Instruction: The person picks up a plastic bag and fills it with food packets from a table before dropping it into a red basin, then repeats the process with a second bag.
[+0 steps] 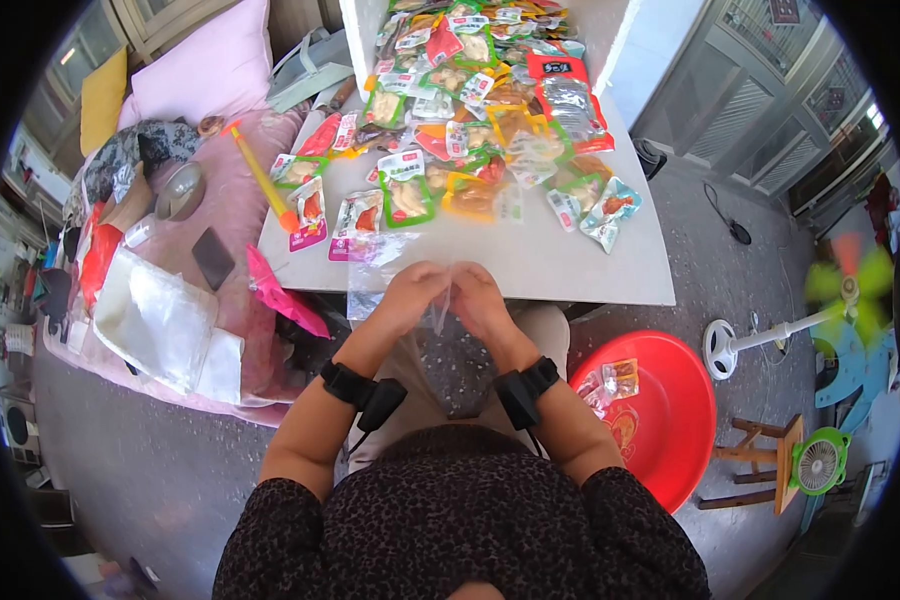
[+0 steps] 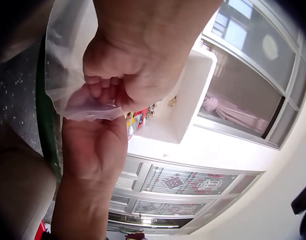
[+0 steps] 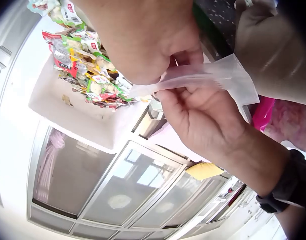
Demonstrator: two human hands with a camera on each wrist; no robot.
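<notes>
A clear plastic bag (image 1: 375, 262) hangs between both hands at the table's front edge, part of it lying over the edge. The left hand (image 1: 416, 292) pinches it from the left, the right hand (image 1: 480, 298) from the right, fingertips almost meeting. Seen from the left wrist, the left hand (image 2: 138, 65) curls its fingers at the rim of the bag (image 2: 68, 65), with the right hand (image 2: 95, 150) across from it. In the right wrist view the folded film (image 3: 218, 75) runs between the right hand (image 3: 148, 45) and the left hand (image 3: 208, 115). Some fingertips are hidden.
Many colourful food packets (image 1: 405, 188) cover the table (image 1: 590, 270) and fill a white box (image 1: 615, 40) behind. A red basin (image 1: 670, 430) with a few packets stands on the floor at right, near a fan (image 1: 848, 290). At left, a pink-covered bed (image 1: 260, 350) holds plastic bags (image 1: 155, 315).
</notes>
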